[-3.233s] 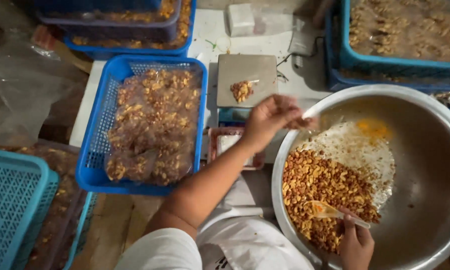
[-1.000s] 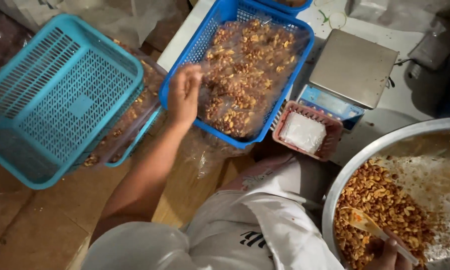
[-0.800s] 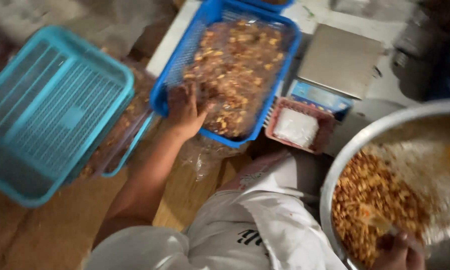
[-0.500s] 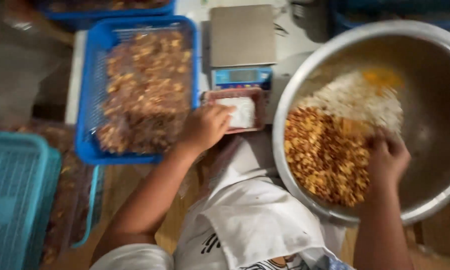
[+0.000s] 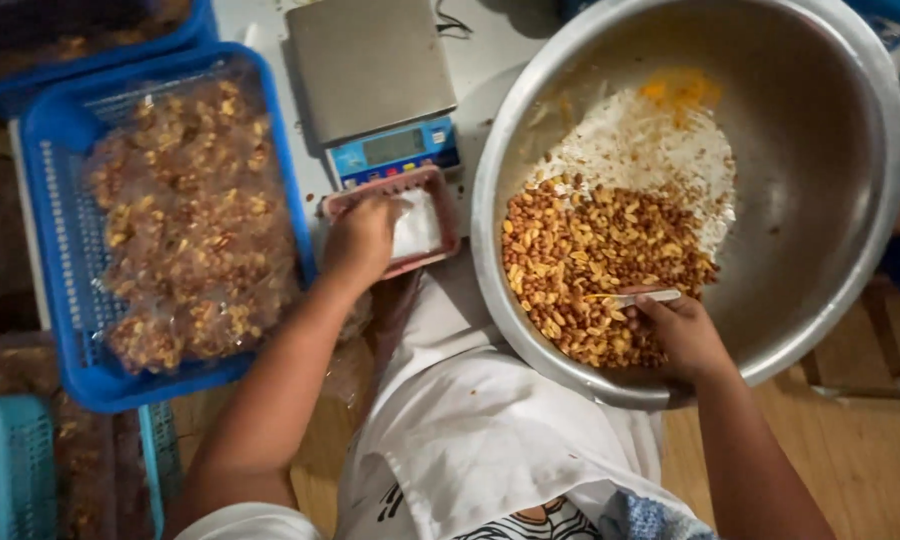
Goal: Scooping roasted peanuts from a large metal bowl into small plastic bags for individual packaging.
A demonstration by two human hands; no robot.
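Blue plastic basket (image 5: 55, 300), left of the scale: filled with clear bags of mixed nuts (image 5: 192, 215). Digital kitchen scale (image 5: 372, 75), steel platform bare, standing on the white desk (image 5: 475, 40). Second blue basket (image 5: 100, 45), top left, partly cut off. Teal basket (image 5: 10, 470), bottom left corner. Wooden floor (image 5: 860, 440), lower right.
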